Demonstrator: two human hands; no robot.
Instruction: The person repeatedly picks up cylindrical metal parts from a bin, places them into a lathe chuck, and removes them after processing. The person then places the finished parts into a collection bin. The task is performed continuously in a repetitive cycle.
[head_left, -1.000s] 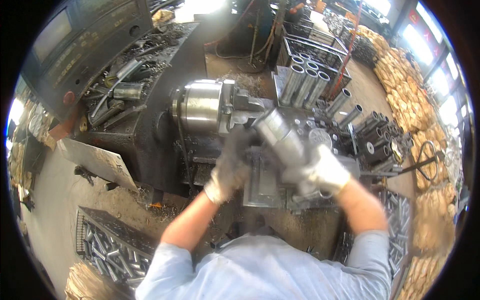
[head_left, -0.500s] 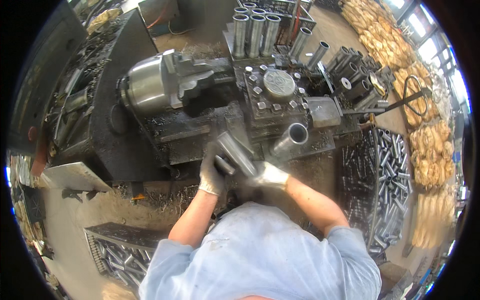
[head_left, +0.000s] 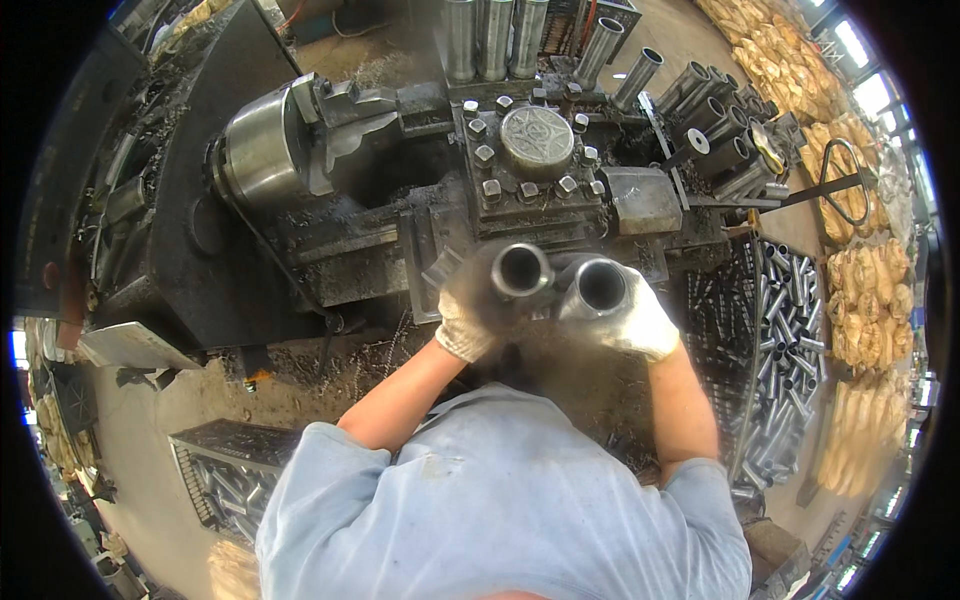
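Both my hands wear whitish work gloves, and each is closed on a metal tube. My left hand (head_left: 465, 318) grips a steel tube (head_left: 508, 285) that stands upright, its dark open end facing up. A short shiny metal piece (head_left: 443, 268) shows blurred at the fingers of that hand; whether it is held, I cannot tell. My right hand (head_left: 643, 322) is wrapped round the side of a second steel tube (head_left: 585, 300), also open end up. The two tubes stand side by side in front of the lathe's tool post (head_left: 535, 145). Their lower ends are hidden.
A lathe chuck (head_left: 265, 150) is at the left. Several upright tubes (head_left: 495, 40) stand behind the tool post, more tubes (head_left: 710, 130) at the right. A bin of small tubes (head_left: 785, 350) lies right, another bin (head_left: 230, 485) lower left. A lever handle (head_left: 845, 180) juts out right.
The tube that lay slanted between my hands is now upright in my left hand. My right hand has left it and moved right onto the standing tube.
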